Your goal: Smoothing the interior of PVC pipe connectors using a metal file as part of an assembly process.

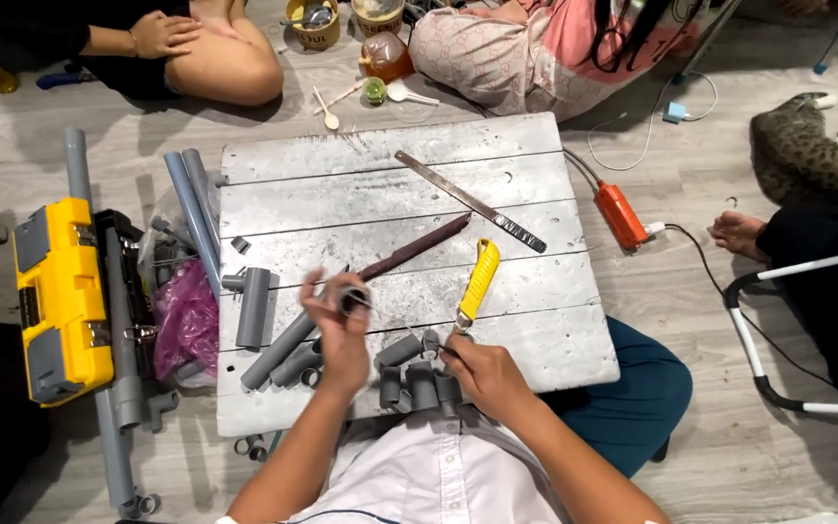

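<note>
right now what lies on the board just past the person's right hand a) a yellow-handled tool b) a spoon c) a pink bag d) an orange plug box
a: the yellow-handled tool lies on the grey wooden board, its lower end close by the right hand.

A short grey pipe fitting [353,299] is held up above the whitewashed wooden board, open end tilted; a yellow-handled tool [477,283] is gripped low, handle pointing away.

Hidden and cut-off parts at the work board

The left hand [341,325] covers most of the short grey pipe piece [353,297]; the right hand [485,374] hides its tool's tip; the cat [807,146] and both seated people run off frame.
</note>
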